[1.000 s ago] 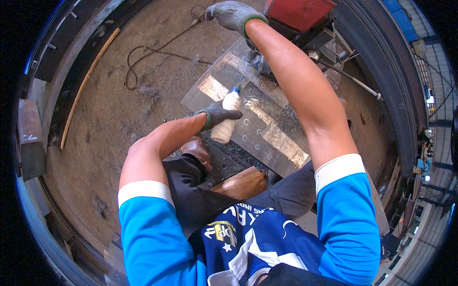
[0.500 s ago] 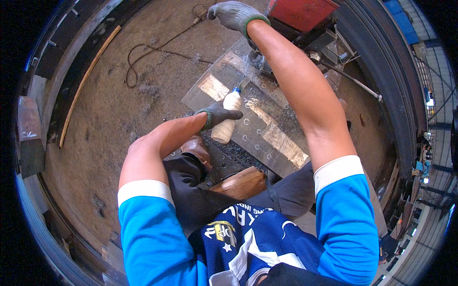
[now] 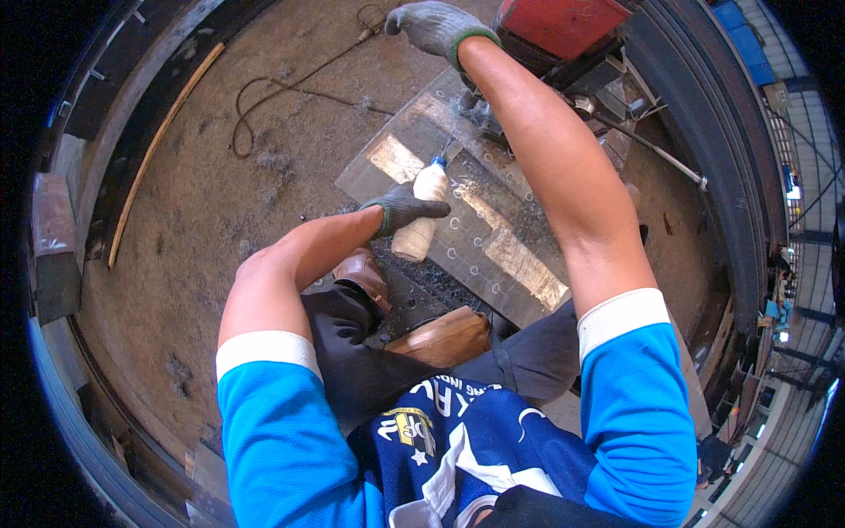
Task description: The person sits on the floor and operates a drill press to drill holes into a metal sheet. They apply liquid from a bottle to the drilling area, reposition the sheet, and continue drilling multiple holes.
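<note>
My left hand [image 3: 412, 208], in a dark grey glove, is closed around the middle of a whitish plastic bottle [image 3: 428, 185]. The blue cap [image 3: 438, 162] points away from me, tilted over a flat steel plate [image 3: 374, 180]. Chalk-like rings and pale worn patches mark that plate. Far ahead, near the top edge, my right hand [image 3: 431, 25] wears a grey glove with a green cuff. Its fingers curl over, and whatever they grip is hidden. Beside that forearm stands a red-topped machine [image 3: 563, 26], partly covered by the arm.
A metal rod [image 3: 656, 151] with a knob end sticks out right of the machine. Dark metal shavings [image 3: 519, 198] litter the plate. A cable [image 3: 255, 97] loops over the dirt floor at the left. A wooden block [image 3: 444, 337] lies between my legs, and long steel beams [image 3: 704, 79] curve along the right.
The bottle and my left hand have shifted very slightly. Both hands keep their grip and the rest stays as it was.
</note>
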### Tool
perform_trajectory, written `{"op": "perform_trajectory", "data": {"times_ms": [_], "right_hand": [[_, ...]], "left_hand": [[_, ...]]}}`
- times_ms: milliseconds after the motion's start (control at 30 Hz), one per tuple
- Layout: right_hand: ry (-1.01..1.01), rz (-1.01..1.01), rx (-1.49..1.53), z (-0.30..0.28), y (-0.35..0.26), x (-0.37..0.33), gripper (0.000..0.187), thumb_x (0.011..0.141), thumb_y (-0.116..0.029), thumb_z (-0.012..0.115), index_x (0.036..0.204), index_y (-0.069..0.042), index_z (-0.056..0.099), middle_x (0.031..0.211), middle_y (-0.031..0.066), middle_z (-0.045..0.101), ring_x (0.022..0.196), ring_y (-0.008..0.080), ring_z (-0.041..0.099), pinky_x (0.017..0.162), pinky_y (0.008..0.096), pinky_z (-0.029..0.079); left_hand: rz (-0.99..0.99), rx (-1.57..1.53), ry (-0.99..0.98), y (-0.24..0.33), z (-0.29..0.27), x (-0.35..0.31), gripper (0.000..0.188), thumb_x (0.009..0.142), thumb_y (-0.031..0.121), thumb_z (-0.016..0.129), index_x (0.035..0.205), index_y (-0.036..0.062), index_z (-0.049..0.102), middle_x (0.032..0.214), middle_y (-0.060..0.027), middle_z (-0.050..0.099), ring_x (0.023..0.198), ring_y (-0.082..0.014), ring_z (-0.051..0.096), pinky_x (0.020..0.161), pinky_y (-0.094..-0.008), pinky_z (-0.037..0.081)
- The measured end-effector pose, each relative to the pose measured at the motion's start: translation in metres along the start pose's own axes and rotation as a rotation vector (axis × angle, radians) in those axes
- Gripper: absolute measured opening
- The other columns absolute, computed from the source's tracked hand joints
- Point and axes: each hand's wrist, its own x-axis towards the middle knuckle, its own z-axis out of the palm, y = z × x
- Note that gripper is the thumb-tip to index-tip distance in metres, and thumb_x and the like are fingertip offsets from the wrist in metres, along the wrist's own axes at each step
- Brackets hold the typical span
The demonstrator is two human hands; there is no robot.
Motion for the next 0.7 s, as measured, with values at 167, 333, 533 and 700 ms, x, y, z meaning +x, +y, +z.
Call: {"op": "perform_trajectory", "data": {"times_ms": [167,333,533,700], "right_hand": [[0.057,-0.064,0.020,0.009,0.006,0.002,0.034,0.098,-0.022,0.049,0.122,-0.016,0.073,0.130,0.0132,0.069,0.122,0.0327,0.065,0.103,0.0423,0.051],[0.027,-0.017,-0.014,0.009,0.005,0.001,0.034,0.097,-0.021,0.050,0.122,-0.017,0.072,0.131,0.0125,0.069,0.122,0.0316,0.065,0.103,0.0416,0.050],[0.036,-0.039,-0.027,0.015,0.009,0.003,0.033,0.096,-0.020,0.051,0.122,-0.016,0.072,0.131,0.0122,0.069,0.123,0.0311,0.064,0.104,0.0413,0.050],[0.065,-0.065,0.004,0.022,0.012,0.006,0.033,0.097,-0.020,0.051,0.122,-0.015,0.072,0.131,0.0121,0.069,0.123,0.0307,0.064,0.104,0.0412,0.050]], "left_hand": [[-0.012,0.076,0.001,0.005,-0.002,-0.009,0.079,0.073,0.050,0.086,0.133,0.0051,0.062,0.124,-0.0156,0.070,0.109,-0.0274,0.067,0.098,-0.0403,0.052],[-0.026,0.001,-0.026,0.011,-0.001,-0.016,0.081,0.074,0.048,0.086,0.137,0.0052,0.058,0.125,-0.0161,0.069,0.111,-0.0272,0.066,0.099,-0.0397,0.051],[0.020,-0.001,-0.008,0.012,-0.001,-0.017,0.084,0.073,0.047,0.087,0.139,0.0036,0.056,0.126,-0.0156,0.068,0.109,-0.0269,0.067,0.098,-0.0410,0.052],[0.035,-0.121,-0.018,0.003,0.001,-0.008,0.087,0.073,0.048,0.088,0.139,0.0018,0.055,0.125,-0.0160,0.068,0.108,-0.0268,0.068,0.095,-0.0424,0.055]]}}
